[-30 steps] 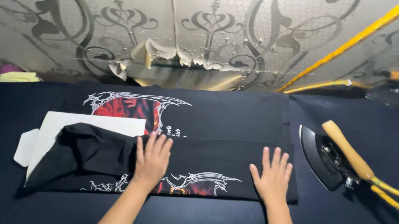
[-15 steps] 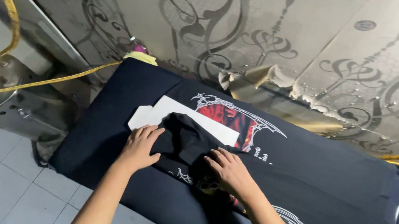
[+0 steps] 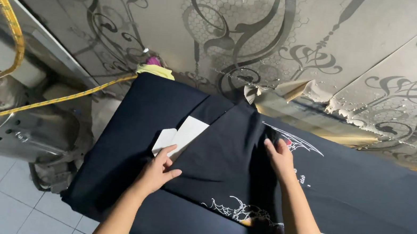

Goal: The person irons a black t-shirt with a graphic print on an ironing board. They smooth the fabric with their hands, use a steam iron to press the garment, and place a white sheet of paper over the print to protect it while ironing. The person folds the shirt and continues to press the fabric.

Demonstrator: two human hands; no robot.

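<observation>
A black T-shirt [image 3: 230, 157] with a white web print lies on a dark padded ironing table [image 3: 130, 139]. Its left part is folded over a white card [image 3: 180, 135], and only a corner of the card shows. My left hand [image 3: 160, 168] rests at the fold's lower left edge, fingers on the card's corner and the cloth. My right hand [image 3: 279, 156] presses flat on the upper part of the fold, beside the printed web near the red graphic. Neither hand grips anything that I can see.
A patterned wall [image 3: 262, 38] with peeling paper runs behind the table. A yellow hose [image 3: 33, 104] leads to a grey metal machine [image 3: 13, 129] at the left, over a tiled floor [image 3: 8, 209]. A yellow cloth [image 3: 155, 70] sits at the table's far corner.
The view swung left. The shirt's side has been folded over the white card, covering most of it and the red print. Both hands moved up onto the new fold.
</observation>
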